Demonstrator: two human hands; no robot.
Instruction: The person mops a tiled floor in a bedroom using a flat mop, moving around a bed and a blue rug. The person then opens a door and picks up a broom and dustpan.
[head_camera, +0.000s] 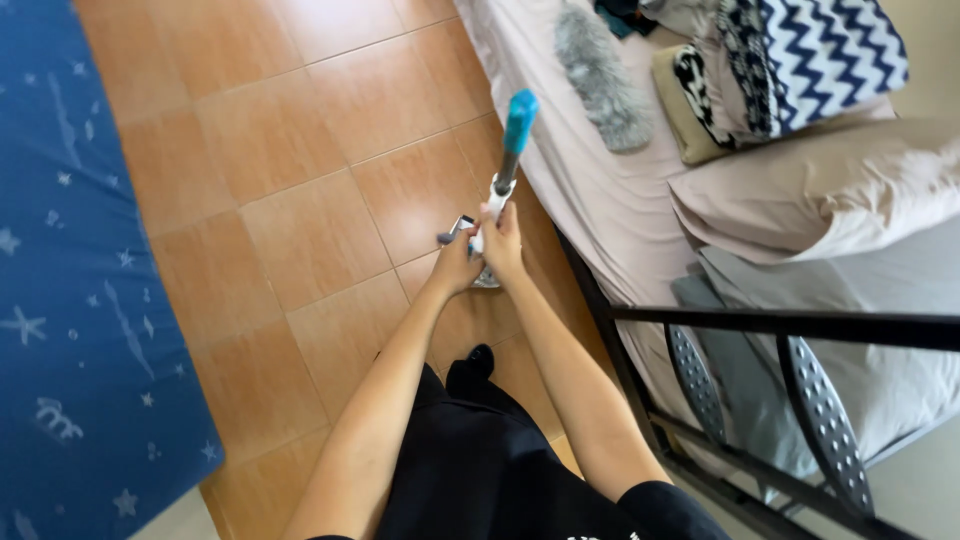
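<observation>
We clamp both hands, left (456, 265) below right (500, 243), around a mop handle (507, 165); its teal end rises above our grip, over tiled floor (300, 200). Light, rigid, probably smooth; best held mid-shaft.

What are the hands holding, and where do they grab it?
Both hands, left hand and right hand, grip a pole with a blue end on its white part, below the blue tip.

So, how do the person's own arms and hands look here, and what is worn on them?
Both forearms are bare, with no sleeves reaching them. The left hand and the right hand wear no gloves; no watch or bracelet shows. Black clothing covers the lap below, with small white print near the frame's edge.
</observation>
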